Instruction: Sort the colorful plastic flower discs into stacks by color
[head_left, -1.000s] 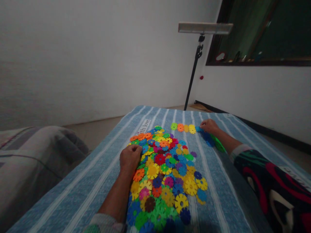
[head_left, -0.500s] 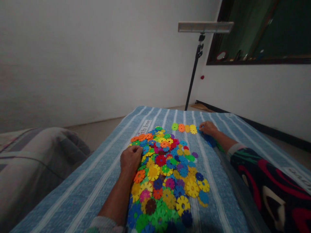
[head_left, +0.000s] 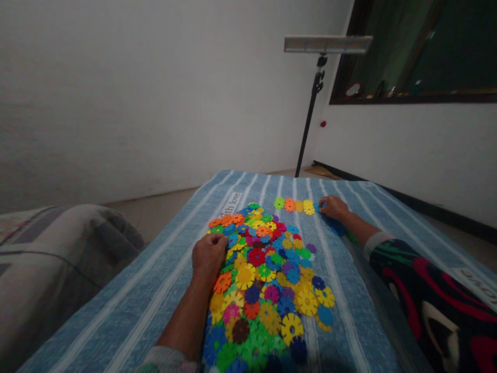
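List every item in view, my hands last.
loose discs: many, mixed colours, heaped centrally
disc row: one, multicoloured, beside heap
pieces: uncounted, blue and green, right of heap
tablecloth: one, striped blue, under discs
draped cloth: one, greyish, left
stand: one, black, background
panel: one, pale, atop stand
window: one, dark, upper right
mirror: one, red-rimmed, windowsill
small thing: one, red, beside stand
left hand: one, bare, heap's edge
right hand: one, bare, row's end
sleeves: two, grey-cuffed, lower view

The right hand (head_left: pixel 334 207) partly hides blue pieces (head_left: pixel 336 227).
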`<action>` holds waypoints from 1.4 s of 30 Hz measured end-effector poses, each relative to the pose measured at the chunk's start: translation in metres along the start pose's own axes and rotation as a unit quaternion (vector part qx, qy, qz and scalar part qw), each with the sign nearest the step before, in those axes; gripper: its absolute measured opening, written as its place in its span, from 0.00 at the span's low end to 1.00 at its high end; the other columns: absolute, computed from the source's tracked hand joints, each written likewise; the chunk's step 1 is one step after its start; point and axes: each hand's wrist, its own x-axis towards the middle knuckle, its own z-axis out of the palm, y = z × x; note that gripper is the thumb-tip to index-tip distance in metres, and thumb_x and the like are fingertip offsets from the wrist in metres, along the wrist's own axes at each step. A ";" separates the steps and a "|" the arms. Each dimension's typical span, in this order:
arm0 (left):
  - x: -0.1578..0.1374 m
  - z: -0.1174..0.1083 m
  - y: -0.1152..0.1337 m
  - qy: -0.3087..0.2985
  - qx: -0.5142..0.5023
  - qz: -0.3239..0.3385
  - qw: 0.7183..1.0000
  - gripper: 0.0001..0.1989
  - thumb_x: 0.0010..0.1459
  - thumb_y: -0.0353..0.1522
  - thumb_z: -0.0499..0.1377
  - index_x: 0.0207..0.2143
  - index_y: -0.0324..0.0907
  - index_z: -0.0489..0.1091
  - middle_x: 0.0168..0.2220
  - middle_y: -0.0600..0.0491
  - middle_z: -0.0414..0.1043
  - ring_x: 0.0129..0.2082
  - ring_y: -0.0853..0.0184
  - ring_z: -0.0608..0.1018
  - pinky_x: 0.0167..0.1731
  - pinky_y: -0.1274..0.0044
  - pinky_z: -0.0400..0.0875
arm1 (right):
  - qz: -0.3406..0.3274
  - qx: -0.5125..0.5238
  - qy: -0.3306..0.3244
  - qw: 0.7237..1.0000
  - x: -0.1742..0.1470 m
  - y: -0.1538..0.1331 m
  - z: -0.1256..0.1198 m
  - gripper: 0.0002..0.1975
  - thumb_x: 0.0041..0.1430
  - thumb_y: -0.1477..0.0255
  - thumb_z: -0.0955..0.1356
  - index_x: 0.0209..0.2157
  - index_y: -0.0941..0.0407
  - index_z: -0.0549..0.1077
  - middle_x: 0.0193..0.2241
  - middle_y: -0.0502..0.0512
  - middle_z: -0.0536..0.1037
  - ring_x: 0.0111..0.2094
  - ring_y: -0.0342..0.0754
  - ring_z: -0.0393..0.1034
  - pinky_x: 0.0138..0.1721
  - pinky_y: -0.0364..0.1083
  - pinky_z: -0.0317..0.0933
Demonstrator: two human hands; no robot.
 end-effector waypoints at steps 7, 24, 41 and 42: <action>-0.001 -0.002 0.002 0.004 -0.001 0.001 1.000 0.14 0.49 0.39 0.55 0.27 0.43 0.78 0.31 0.52 0.79 0.33 0.61 0.78 0.37 0.73 0.69 | -0.016 -0.030 -0.020 0.999 -0.002 -0.004 -0.002 0.15 0.54 0.70 0.71 0.44 0.53 0.81 0.47 0.58 0.81 0.48 0.53 0.74 0.40 0.43 0.63; 0.000 -0.001 0.003 -0.008 0.012 -0.005 1.000 0.16 0.50 0.40 0.54 0.31 0.43 0.80 0.32 0.51 0.80 0.33 0.60 0.78 0.35 0.73 0.68 | -0.033 -0.038 -0.032 0.998 -0.015 -0.029 -0.018 0.16 0.57 0.70 0.69 0.47 0.52 0.80 0.49 0.58 0.80 0.49 0.54 0.73 0.41 0.43 0.63; -0.001 -0.001 0.000 -0.006 0.000 -0.009 1.000 0.14 0.50 0.39 0.54 0.28 0.43 0.78 0.32 0.51 0.80 0.34 0.61 0.79 0.35 0.74 0.68 | -0.383 0.004 -0.048 0.923 -0.116 -0.148 -0.024 0.10 0.63 0.70 0.66 0.42 0.52 0.80 0.41 0.57 0.77 0.43 0.50 0.70 0.37 0.44 0.56; -0.001 0.000 -0.001 -0.004 -0.001 -0.008 1.000 0.14 0.50 0.38 0.54 0.28 0.43 0.78 0.32 0.51 0.80 0.34 0.61 0.79 0.35 0.74 0.68 | -0.388 -0.007 -0.045 0.921 -0.117 -0.152 -0.023 0.11 0.64 0.70 0.65 0.42 0.53 0.80 0.41 0.57 0.77 0.42 0.50 0.69 0.36 0.44 0.56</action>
